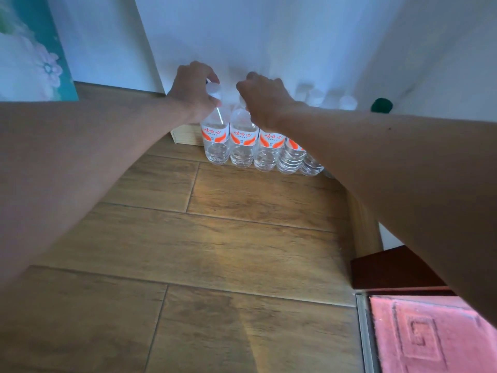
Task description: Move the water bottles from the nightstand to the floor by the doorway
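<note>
- I see a row of water bottles [243,142] standing on the wood-plank floor [215,238], against the white wall [269,36].
- Every bottle is upright: long axis vertical, white caps up, bases on the planks. Orange-and-white labels face me.
- The row runs from a pale wooden box [185,134] on its left end rightward, passing behind my right forearm, so I cannot count it fully.
- More white caps [330,99] show behind that arm, near a dark green round object [382,105].
- Left hand [192,92] is clenched around the neck of the leftmost bottle [216,138], fingers curled just beside its cap.
- Right hand [265,99] is closed over the top of the second bottle [242,141]; its cap is hidden under the fingers.
- Both gripped bottles appear to have their bases on the floor, in line with their neighbours.
- At lower right lie a metal threshold strip [364,332] and a pink mat [430,337], well apart from the row.
</note>
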Available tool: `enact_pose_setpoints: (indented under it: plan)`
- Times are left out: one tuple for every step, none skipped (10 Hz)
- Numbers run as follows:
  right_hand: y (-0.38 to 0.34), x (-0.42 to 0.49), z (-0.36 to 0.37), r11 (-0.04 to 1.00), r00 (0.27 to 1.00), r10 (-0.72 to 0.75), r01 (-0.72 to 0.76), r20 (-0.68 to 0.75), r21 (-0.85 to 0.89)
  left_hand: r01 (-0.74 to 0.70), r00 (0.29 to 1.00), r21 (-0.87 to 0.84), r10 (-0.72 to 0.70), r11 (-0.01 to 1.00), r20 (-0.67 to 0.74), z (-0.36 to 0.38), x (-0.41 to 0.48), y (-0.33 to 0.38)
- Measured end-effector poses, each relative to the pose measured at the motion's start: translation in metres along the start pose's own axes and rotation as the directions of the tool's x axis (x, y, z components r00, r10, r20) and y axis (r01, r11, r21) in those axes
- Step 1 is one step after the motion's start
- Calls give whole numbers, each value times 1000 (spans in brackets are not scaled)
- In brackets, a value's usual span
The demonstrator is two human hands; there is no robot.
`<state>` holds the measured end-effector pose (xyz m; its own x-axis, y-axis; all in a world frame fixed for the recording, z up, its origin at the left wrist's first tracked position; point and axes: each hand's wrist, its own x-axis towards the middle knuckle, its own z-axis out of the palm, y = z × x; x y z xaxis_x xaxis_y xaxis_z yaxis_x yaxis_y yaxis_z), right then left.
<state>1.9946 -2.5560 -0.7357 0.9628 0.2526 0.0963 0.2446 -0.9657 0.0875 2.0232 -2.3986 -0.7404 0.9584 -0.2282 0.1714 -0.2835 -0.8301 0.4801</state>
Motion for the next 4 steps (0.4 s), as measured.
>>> enact_pose_setpoints:
  plan:
    - [0, -3, 0, 999, 1000, -25, 25, 5, -29, 43, 999, -52, -42, 998, 23, -1, -3, -3]
    - [-1, -7, -3, 999, 999, -33, 34, 29, -32, 42, 996, -30, -40, 999, 84, -6, -10, -1]
    - [0, -15, -5, 999, 999, -29, 29, 23, -15, 31, 993, -1, -31, 1000, 115, -10, -19, 6]
    - [3, -29, -13, 999, 999, -35, 36, 39, -24, 60, 971, 35, -67, 998, 228, -20, -32, 14]
